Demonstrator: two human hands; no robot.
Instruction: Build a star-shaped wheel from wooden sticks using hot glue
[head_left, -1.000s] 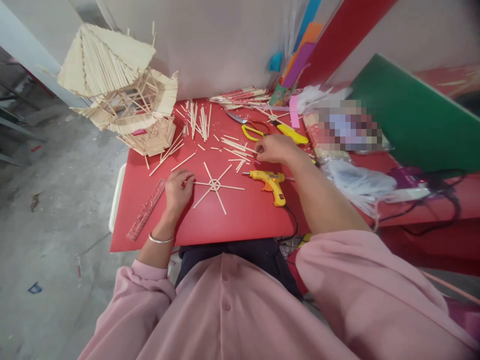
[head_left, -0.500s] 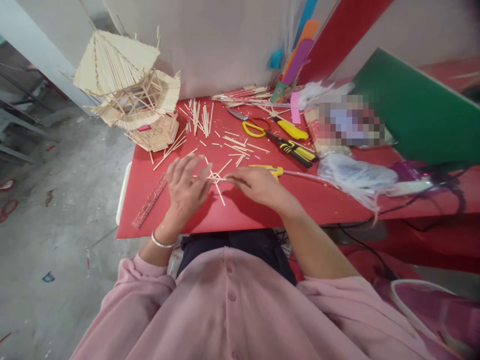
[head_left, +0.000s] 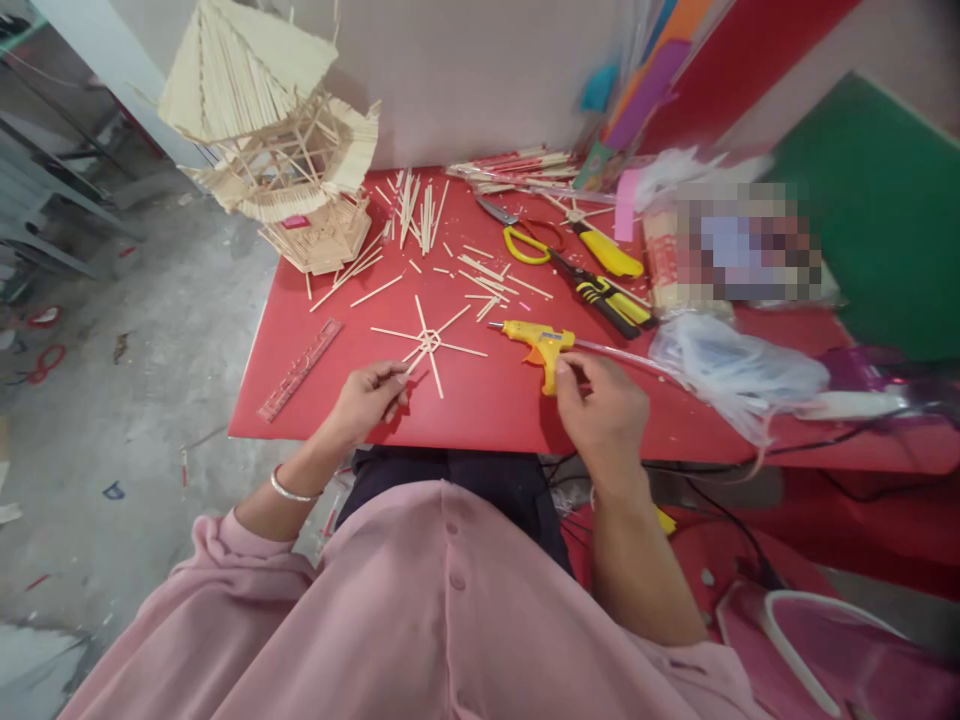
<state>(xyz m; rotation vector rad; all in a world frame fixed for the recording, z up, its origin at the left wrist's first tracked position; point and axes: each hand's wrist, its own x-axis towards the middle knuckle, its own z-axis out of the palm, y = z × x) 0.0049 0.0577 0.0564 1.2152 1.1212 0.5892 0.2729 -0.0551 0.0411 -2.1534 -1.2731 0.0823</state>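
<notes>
A star-shaped stick frame, with a small ring at its centre and several thin arms, lies on the red table. My left hand pinches the end of one arm at its near left side. A yellow glue gun rests to the right of the frame, its nozzle pointing left. My right hand has its thumb and curled fingers closed on the gun's handle; some fingertips are hidden. To the left of my left hand lies a clear ruler.
A stick-built pagoda model stands at the back left. Loose sticks lie behind the frame. Scissors, a yellow-handled cutter and pliers lie back right, near a plastic bag and a green board.
My right hand has left the stick frame and moved right to the glue gun. My left hand has lowered and now pinches a near arm. The camera view has shifted.
</notes>
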